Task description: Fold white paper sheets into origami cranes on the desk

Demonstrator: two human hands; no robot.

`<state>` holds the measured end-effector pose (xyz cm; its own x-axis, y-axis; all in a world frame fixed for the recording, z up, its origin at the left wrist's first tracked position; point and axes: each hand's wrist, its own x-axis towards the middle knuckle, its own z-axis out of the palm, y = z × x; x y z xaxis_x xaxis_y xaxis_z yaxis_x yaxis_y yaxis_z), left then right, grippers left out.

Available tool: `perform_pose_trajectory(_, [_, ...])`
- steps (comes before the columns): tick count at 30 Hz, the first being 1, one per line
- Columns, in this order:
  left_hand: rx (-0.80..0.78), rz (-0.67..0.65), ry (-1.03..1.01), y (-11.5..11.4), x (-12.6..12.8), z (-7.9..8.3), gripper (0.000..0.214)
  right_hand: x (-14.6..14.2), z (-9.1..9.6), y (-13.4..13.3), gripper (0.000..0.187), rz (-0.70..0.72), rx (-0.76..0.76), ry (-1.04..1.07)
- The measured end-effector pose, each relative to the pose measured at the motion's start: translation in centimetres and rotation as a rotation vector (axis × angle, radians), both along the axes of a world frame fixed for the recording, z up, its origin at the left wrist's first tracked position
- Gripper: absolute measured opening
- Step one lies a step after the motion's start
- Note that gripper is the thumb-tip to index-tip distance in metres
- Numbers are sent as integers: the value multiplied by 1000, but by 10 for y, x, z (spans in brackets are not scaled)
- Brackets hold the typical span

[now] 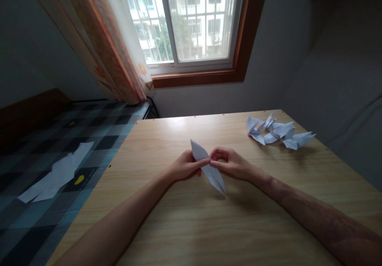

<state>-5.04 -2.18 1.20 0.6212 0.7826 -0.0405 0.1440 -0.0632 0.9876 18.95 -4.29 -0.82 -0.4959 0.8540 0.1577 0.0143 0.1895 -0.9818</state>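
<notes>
forearms [127, 212] (aslant, inward), fingers [219, 151] on folded paper [211, 173]

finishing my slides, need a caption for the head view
Left hand and right hand pinch a folded white paper above a wooden table, with folded paper pieces toward its far right.
</notes>
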Motion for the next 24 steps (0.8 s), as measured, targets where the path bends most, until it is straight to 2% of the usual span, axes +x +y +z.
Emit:
perform_pose_trajectory(4, [1, 69, -28, 0, 3, -4, 54, -4, 1, 0, 37, -15, -29, -11])
perform_pose_trajectory(8, [-5, 118, -124, -1, 9, -7, 50, -5, -5, 2, 36, -81, -25, 68])
perform_pose_trajectory(11, [7, 76, -129, -3, 10, -5, 50, -5, -10, 5, 36, -157, 8, 108])
perform_pose_trajectory(16, [157, 28, -7, -1, 7, -2, 50, -6, -14, 6, 38, -145, -6, 96])
perform_pose_trajectory(19, [229, 3, 40, 0, 7, -3, 47, -8, -13, 5, 37, -208, 35, 116])
perform_pose_trajectory(24, [114, -4, -17, 0, 8, -7, 43, -8, -11, 4, 41, -340, 148, 101])
